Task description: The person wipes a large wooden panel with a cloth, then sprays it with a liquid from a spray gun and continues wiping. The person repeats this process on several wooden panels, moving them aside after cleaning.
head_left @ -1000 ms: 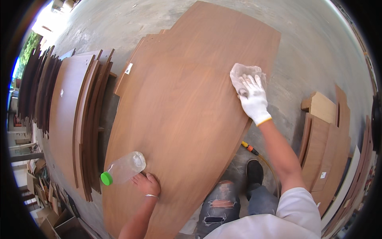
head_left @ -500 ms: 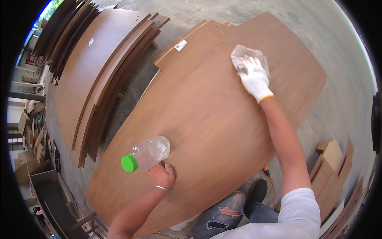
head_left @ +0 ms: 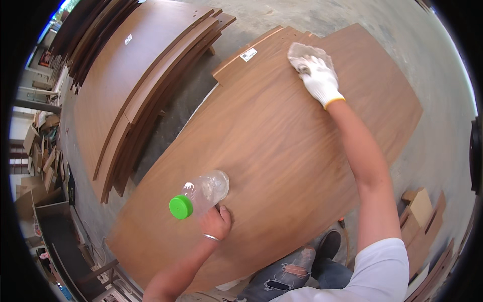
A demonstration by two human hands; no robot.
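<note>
A broad brown wood-grain panel (head_left: pixel 261 146) with curved edges lies in front of me. Stretched toward its far end, my right hand (head_left: pixel 322 78) wears a white knit glove with a yellow cuff. It presses a crumpled greyish cloth (head_left: pixel 311 52) flat on the panel, fingers closed over it. At the near left, my bare left hand (head_left: pixel 216 221) is against a clear plastic bottle (head_left: pixel 206 190) with a green cap (head_left: pixel 180 207). The bottle partly hides its curled fingers, which appear to grip its side. A bracelet circles the left wrist.
Left of the panel, a stack of similar curved panels (head_left: pixel 151 65) rests across a gap of floor. Darker boards (head_left: pixel 93 38) stand behind it. Wood offcuts (head_left: pixel 420 206) lie at the right, near a hose with an orange fitting (head_left: pixel 341 222). Scrap cardboard (head_left: pixel 45 136) is piled far left.
My right hand and the cloth have slid slightly away from me and to the left along the panel. The whole view has shifted a little; the left hand stays by the bottle.
</note>
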